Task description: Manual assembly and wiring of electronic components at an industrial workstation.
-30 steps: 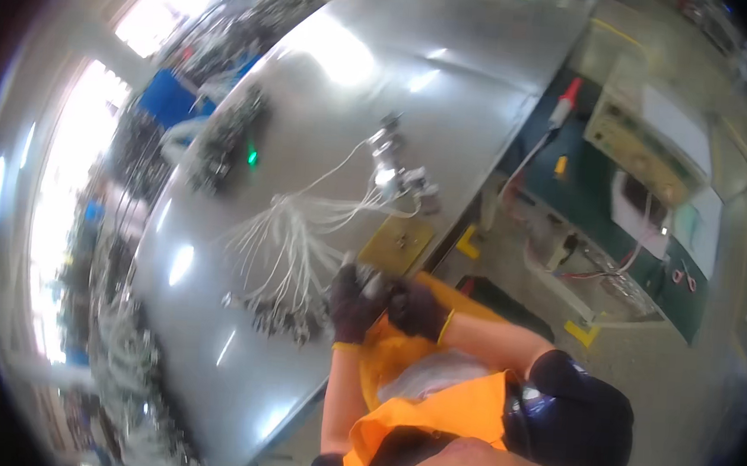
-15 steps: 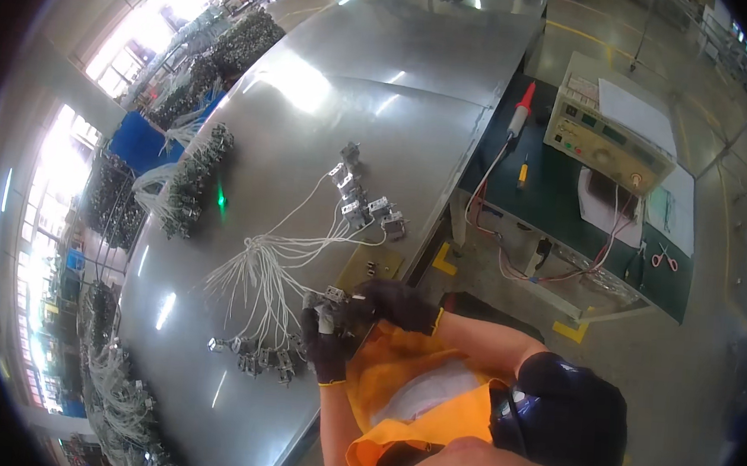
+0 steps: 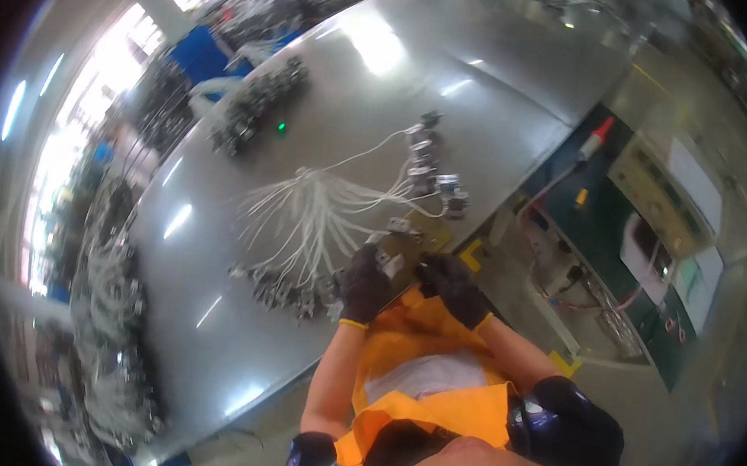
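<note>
My left hand (image 3: pixel 364 286), in a dark glove with a yellow cuff, is closed on a small grey metal part (image 3: pixel 392 263) at the table's near edge. Just right of it, my gloved right hand (image 3: pixel 454 289) has its fingers pinched together; whatever they hold is too small and blurred to make out. A bundle of white wires (image 3: pixel 319 199) fans out on the metal table beyond both hands. Similar metal parts (image 3: pixel 426 163) end the wires in a row at the far right. Another cluster of metal parts (image 3: pixel 291 292) lies left of my left hand.
A brass-coloured plate (image 3: pixel 439 231) lies at the table edge beyond my right hand. At right, a green-topped bench (image 3: pixel 567 190) bears a beige instrument (image 3: pixel 662 197), a red-tipped probe (image 3: pixel 597 138) and scissors (image 3: pixel 675 327). More wired parts (image 3: pixel 261 104) lie along the table's far left edge.
The view has turned, so the table and bench sit differently in it. My hands, close together at a metal part before, are now farther apart, the right one drawn away to the right.
</note>
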Available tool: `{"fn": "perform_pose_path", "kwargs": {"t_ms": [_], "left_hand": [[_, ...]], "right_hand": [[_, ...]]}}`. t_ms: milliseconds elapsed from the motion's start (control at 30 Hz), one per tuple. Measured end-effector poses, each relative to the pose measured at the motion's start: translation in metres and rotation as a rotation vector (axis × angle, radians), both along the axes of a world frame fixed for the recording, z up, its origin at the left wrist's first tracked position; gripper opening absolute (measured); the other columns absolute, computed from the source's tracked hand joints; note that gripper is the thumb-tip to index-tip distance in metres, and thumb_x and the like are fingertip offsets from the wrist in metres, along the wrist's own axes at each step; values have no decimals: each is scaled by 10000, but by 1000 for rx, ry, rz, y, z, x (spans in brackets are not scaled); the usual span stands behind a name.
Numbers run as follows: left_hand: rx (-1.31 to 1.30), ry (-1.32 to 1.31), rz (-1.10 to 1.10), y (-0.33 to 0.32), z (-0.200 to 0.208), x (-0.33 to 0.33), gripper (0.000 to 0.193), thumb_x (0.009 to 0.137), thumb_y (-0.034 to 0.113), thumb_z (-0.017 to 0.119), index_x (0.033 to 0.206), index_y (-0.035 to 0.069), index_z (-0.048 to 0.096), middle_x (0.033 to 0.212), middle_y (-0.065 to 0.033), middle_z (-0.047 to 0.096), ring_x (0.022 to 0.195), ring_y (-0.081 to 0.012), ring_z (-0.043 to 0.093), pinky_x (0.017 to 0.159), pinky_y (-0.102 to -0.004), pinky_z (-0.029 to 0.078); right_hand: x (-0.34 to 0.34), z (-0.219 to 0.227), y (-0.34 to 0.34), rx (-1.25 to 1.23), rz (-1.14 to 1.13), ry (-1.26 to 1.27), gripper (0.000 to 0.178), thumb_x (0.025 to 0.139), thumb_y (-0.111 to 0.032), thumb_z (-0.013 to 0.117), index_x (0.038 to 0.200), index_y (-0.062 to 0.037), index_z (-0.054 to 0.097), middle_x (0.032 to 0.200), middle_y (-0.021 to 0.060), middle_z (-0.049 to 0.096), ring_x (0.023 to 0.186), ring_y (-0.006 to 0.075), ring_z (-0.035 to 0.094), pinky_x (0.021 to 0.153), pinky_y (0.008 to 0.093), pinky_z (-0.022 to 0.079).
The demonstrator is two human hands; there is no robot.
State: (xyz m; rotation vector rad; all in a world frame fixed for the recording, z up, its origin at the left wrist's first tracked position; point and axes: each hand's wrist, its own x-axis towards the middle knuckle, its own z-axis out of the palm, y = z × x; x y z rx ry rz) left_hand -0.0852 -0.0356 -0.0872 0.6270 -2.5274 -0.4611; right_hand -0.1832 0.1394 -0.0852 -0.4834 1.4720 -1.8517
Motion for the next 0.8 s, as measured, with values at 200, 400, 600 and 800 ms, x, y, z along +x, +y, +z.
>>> {"fn": "perform_pose_path", "kwargs": {"t_ms": [200, 400, 600, 800], "left_hand": [[330, 117, 22, 2, -15, -2, 484, 839, 272, 723, 1226, 33, 557, 1011, -164, 647, 912, -316, 638, 803, -391, 503], [345, 134, 87, 17, 17, -5, 567, 835, 225, 746, 1322, 37, 526, 1116, -165, 653, 985, -270, 641, 873, -350, 499], [377, 7, -20, 13, 26, -3, 588, 846, 241, 735, 1338, 19, 502, 1121, -184, 649, 985, -276, 644, 858, -370, 503], [389, 62, -9, 15, 24, -6, 553, 860, 231, 708, 1339, 41, 507, 1064, -174, 651, 944, -253, 641, 821, -361, 503]], "right_hand": [[0, -17, 9, 18, 91, -8, 346, 958, -195, 611, 1249, -20, 548, 987, 69, 667, 710, 115, 625, 637, 255, 527], [10, 6, 5, 86, 153, -19, 335, 962, -202, 601, 1249, -33, 564, 966, 53, 667, 657, 94, 612, 569, 232, 509], [14, 12, -14, 62, 183, 166, 331, 963, -208, 600, 1247, -41, 578, 885, 34, 653, 594, 75, 589, 524, 223, 483], [14, 5, 0, 23, 138, 60, 295, 963, -189, 598, 1230, -62, 606, 849, 27, 665, 561, 64, 589, 496, 221, 484]]}}
